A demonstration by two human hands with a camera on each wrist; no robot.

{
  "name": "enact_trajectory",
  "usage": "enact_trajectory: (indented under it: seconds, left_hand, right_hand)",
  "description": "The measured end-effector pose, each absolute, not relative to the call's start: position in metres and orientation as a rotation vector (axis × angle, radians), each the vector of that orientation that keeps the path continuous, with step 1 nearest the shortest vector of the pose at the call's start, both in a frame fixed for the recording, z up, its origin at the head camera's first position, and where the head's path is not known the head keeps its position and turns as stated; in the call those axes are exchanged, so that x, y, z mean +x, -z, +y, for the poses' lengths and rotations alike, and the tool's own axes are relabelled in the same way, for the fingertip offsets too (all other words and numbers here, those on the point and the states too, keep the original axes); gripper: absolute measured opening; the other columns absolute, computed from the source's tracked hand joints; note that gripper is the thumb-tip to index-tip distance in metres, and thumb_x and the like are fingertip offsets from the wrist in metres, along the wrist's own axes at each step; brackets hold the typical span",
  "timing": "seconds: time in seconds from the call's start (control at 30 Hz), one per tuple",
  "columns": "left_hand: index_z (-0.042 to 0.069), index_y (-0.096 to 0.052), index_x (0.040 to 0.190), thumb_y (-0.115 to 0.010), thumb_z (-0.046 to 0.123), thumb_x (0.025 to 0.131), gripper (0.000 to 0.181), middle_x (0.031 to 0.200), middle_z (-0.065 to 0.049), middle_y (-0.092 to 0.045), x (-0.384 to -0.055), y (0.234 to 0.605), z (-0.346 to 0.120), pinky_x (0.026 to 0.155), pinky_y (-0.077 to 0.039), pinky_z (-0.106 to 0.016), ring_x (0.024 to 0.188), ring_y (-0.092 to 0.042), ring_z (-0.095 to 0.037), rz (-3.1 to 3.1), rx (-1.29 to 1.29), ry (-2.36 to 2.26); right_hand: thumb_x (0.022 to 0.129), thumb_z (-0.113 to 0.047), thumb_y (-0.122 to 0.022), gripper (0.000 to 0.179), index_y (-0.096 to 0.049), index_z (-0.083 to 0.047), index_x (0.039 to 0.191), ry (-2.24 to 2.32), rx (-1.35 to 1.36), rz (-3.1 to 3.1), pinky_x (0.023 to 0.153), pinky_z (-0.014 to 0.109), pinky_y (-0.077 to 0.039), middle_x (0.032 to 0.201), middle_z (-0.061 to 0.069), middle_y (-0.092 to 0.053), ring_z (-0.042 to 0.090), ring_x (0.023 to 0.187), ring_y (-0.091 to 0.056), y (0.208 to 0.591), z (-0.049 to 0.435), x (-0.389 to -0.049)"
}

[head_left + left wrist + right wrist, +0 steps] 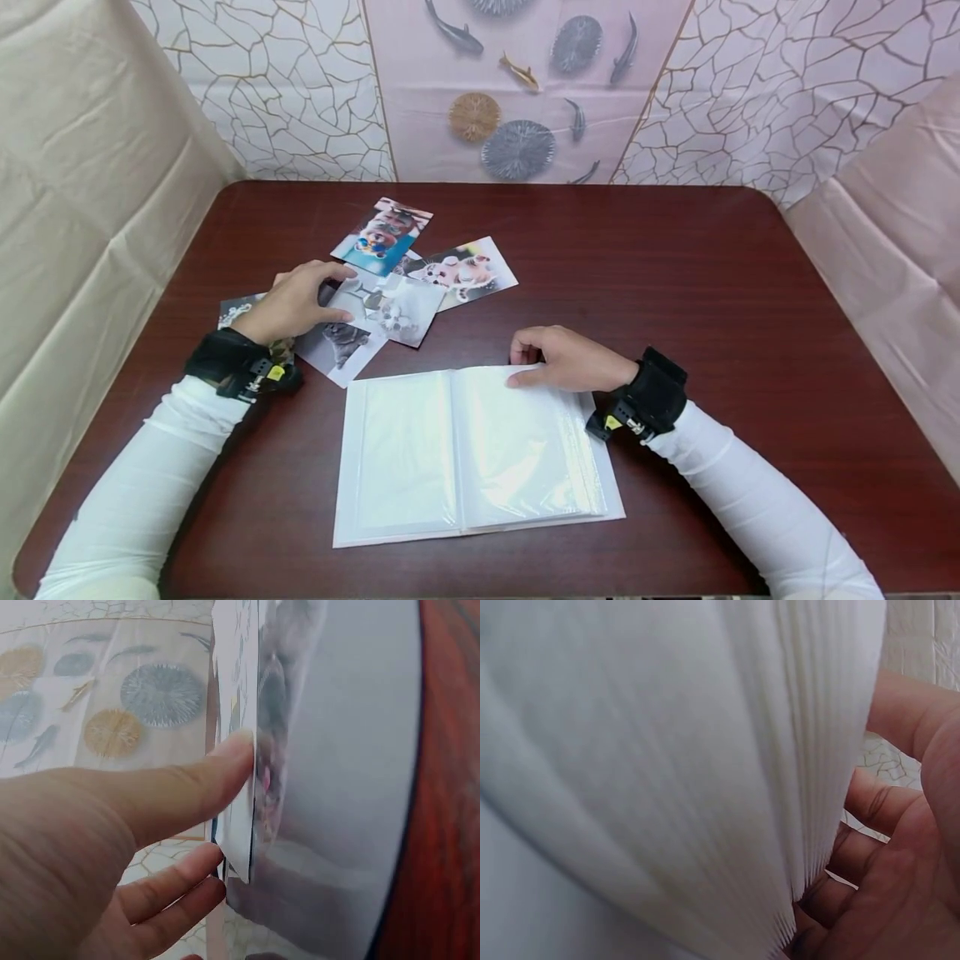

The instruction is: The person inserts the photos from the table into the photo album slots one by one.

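My left hand (296,300) holds the left end of a pale photo (408,304), thumb at one edge and index finger at the other. In the left wrist view, the thumb (225,769) touches the photo edge. Beneath and around it lie a grey animal photo (343,346), a blue-edged photo of a toy-like figure (382,237) and a pink animal photo (468,273). My right hand (570,358) grips the top edge of an open white photo album (408,454), thumb on the right page and fingers behind. Its layered pages (795,750) fill the right wrist view.
Another photo (238,308) lies partly hidden under the left forearm. Everything rests on a dark red-brown table (712,275). A patterned cloth (517,92) hangs behind the table, and pale fabric (82,192) covers the sides.
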State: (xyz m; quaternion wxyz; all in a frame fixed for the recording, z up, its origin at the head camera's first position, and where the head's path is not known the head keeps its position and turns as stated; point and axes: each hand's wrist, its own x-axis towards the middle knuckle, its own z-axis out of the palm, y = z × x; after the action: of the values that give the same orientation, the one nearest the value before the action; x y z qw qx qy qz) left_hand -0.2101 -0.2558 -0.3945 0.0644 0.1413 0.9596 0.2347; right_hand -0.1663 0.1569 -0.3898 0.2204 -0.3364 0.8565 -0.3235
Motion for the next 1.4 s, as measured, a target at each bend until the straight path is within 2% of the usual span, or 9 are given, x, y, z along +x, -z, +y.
enact_trajectory:
  seconds: [0.1, 0.23, 0.47, 0.63, 0.83, 0.93, 1.03, 1.2, 1.4]
  left_hand:
    - [0.008, -0.055, 0.139, -0.084, 0.022, 0.085, 0.063, 0.131, -0.023, -0.058, -0.21, 0.395, -0.255, 0.098, -0.026, -0.058, 0.127, -0.046, -0.04, 2.895, 0.375, -0.743]
    - [0.001, -0.059, 0.128, -0.081, 0.035, 0.087, 0.058, 0.12, -0.021, -0.055, -0.209, 0.396, -0.255, 0.094, -0.027, -0.055, 0.117, -0.044, -0.036, 2.926, 0.271, -0.728]
    - [-0.005, -0.062, 0.12, -0.079, 0.056, 0.082, 0.073, 0.114, -0.023, -0.055, -0.209, 0.396, -0.25, 0.094, -0.033, -0.056, 0.11, -0.046, -0.038, 2.955, 0.162, -0.576]
    - [-0.004, -0.057, 0.118, -0.081, 0.049, 0.083, 0.068, 0.109, -0.022, -0.055, -0.21, 0.394, -0.246, 0.096, -0.031, -0.056, 0.104, -0.047, -0.037, 2.935, 0.153, -0.594]
    - [0.004, -0.05, 0.099, -0.078, 0.036, 0.09, 0.043, 0.082, -0.012, -0.049, -0.205, 0.387, -0.247, 0.07, -0.034, -0.04, 0.077, -0.048, -0.028, 2.9, 0.207, -0.758]
    - [0.003, -0.055, 0.102, -0.072, 0.023, 0.096, 0.027, 0.085, -0.012, -0.056, -0.201, 0.381, -0.248, 0.063, -0.039, -0.031, 0.077, -0.051, -0.025, 2.878, 0.302, -0.904]
    - [0.002, -0.061, 0.11, -0.066, 0.014, 0.099, 0.017, 0.094, -0.014, -0.065, -0.198, 0.374, -0.249, 0.067, -0.044, -0.025, 0.083, -0.058, -0.024, 2.887, 0.371, -1.028]
    - [0.003, -0.061, 0.117, -0.061, 0.013, 0.102, 0.018, 0.094, -0.014, -0.065, -0.196, 0.368, -0.248, 0.065, -0.053, -0.027, 0.073, -0.066, -0.031, 2.875, 0.394, -1.197]
    - [0.005, -0.062, 0.121, -0.06, 0.013, 0.102, 0.02, 0.095, -0.013, -0.062, -0.196, 0.366, -0.245, 0.058, -0.048, -0.025, 0.064, -0.061, -0.032, 2.851, 0.425, -1.267]
  right_hand:
    - [0.091, -0.024, -0.078, 0.015, -0.064, -0.019, 0.094, 0.894, -0.926, 2.369, 0.077, 0.028, -0.045, 0.087, -0.004, -0.06, 0.016, 0.084, -0.054, 0.389, 0.157, -0.166]
    - [0.091, -0.024, -0.078, 0.015, -0.064, -0.018, 0.094, 0.893, -0.927, 2.371, 0.076, 0.027, -0.045, 0.087, -0.004, -0.06, 0.016, 0.083, -0.054, 0.389, 0.156, -0.166]
    - [0.091, -0.023, -0.077, 0.014, -0.065, -0.018, 0.093, 0.909, -0.917, 2.37, 0.074, 0.027, -0.042, 0.084, -0.003, -0.058, 0.016, 0.08, -0.051, 0.387, 0.155, -0.166]
    - [0.091, -0.023, -0.077, 0.014, -0.064, -0.018, 0.093, 0.906, -0.914, 2.371, 0.075, 0.027, -0.042, 0.084, -0.003, -0.058, 0.016, 0.081, -0.051, 0.387, 0.155, -0.166]
    - [0.092, -0.025, -0.077, 0.014, -0.064, -0.018, 0.094, 0.913, -0.921, 2.363, 0.076, 0.027, -0.042, 0.085, -0.004, -0.058, 0.016, 0.081, -0.051, 0.388, 0.156, -0.165]
    - [0.092, -0.025, -0.076, 0.014, -0.064, -0.018, 0.094, 0.907, -0.927, 2.361, 0.075, 0.028, -0.042, 0.085, -0.004, -0.058, 0.016, 0.081, -0.051, 0.387, 0.157, -0.165]
    - [0.092, -0.026, -0.076, 0.016, -0.064, -0.018, 0.096, 0.893, -0.93, 2.365, 0.075, 0.028, -0.041, 0.086, -0.003, -0.056, 0.016, 0.081, -0.05, 0.387, 0.157, -0.164]
    - [0.087, -0.038, -0.08, 0.037, -0.064, -0.015, 0.111, 0.801, -0.958, 2.388, 0.086, 0.033, -0.044, 0.101, -0.002, -0.06, 0.016, 0.095, -0.052, 0.387, 0.153, -0.16]
    - [0.081, -0.046, -0.083, 0.062, -0.06, -0.015, 0.13, 0.635, -1.036, 2.421, 0.093, 0.037, -0.04, 0.113, -0.001, -0.058, 0.017, 0.105, -0.047, 0.386, 0.15, -0.154]
